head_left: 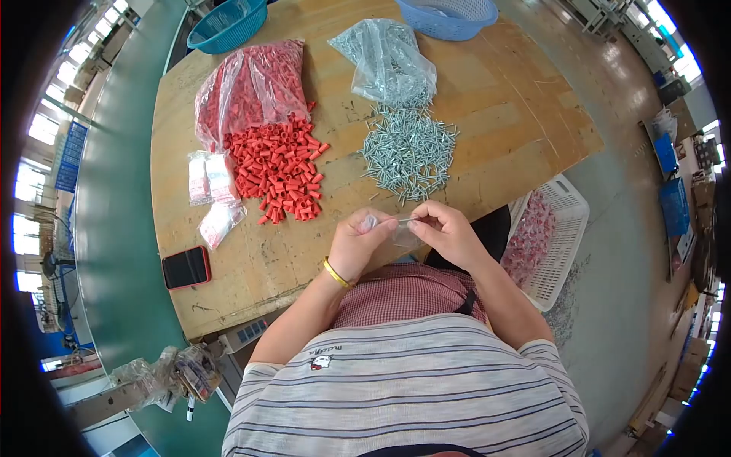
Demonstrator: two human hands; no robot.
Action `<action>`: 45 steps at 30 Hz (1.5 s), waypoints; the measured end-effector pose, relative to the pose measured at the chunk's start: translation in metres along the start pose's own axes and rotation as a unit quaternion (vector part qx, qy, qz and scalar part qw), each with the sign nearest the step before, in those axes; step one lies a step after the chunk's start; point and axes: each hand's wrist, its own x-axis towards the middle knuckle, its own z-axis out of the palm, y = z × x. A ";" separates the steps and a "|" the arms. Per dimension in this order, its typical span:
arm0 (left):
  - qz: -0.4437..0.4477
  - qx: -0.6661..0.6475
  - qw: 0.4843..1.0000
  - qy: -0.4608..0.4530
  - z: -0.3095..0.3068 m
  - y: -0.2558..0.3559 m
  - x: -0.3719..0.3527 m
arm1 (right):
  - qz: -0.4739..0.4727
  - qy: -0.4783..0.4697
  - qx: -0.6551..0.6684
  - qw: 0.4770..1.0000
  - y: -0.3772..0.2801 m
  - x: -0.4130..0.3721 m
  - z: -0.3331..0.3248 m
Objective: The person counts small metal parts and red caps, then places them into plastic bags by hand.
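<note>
At the table's near edge, my left hand (359,242) and my right hand (447,233) face each other with fingers pinched. Between them stretches a small clear plastic bag (403,234), its top edge held at both sides. Some clear plastic also shows among the curled left fingers. Just beyond my hands lies a heap of silver screws (410,152), spilling from a clear bag (388,65). To the left is a pile of red plastic sleeves (278,171), in front of a large bag of the same red pieces (255,87).
Small filled packets (213,183) and a phone (186,268) lie on the left of the wooden table (518,99). A teal basket (228,27) and a blue basket (449,17) stand at the far edge. Right of the table, a white crate (560,259) holds many packed bags.
</note>
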 end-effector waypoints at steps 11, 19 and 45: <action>0.076 0.188 0.978 -0.051 -0.009 0.009 0.001 | -0.040 0.020 -0.083 0.996 0.003 0.003 -0.003; 0.153 0.334 0.930 -0.024 -0.003 0.016 0.006 | -0.098 0.043 -0.134 0.985 0.001 0.005 -0.001; 0.212 0.370 0.904 0.031 0.001 -0.001 0.001 | -0.033 0.059 -0.095 0.993 0.013 0.009 0.017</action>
